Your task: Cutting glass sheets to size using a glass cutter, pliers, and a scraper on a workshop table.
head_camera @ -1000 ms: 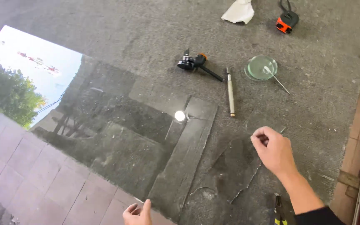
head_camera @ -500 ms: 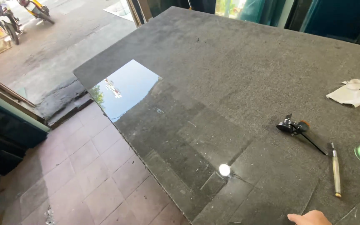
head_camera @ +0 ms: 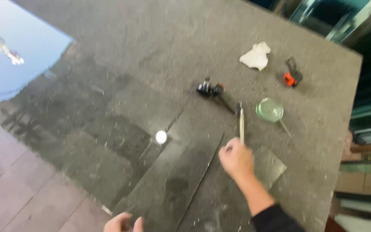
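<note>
1. Table (head_camera: 159, 38): large, covered in dark grey felt-like cloth, seen from above at a slant; the picture is motion-blurred.
2. Glass sheet (head_camera: 86, 129): lies flat on the near left part of the table, reflecting blue sky at its far left corner and a small bright spot of light near its middle.
3. Right hand (head_camera: 236, 160): dark sleeve at the wrist, fingers curled over the table just at the near end of the pen-shaped tool; blur hides whether it grips the tool or only touches it, so I cannot tell.
4. Pen-shaped tool (head_camera: 241, 124): slim, pale shaft with a dark far tip, lying on the cloth and pointing away from the right hand.
5. Left hand (head_camera: 123, 223): only the fingertips show at the bottom edge, resting at the near edge of the glass sheet; its grip cannot be told.
6. Small glass piece (head_camera: 269, 165): a cut pane lying just right of the right hand.
7. Round glass dish (head_camera: 270, 110): greenish, just right of the tool.
8. Black tool (head_camera: 209, 89): beyond the pen-shaped tool, with an orange part.
9. White rag (head_camera: 256, 56): crumpled, far side.
10. Orange and black tape measure (head_camera: 292, 77): right of the rag.
</note>
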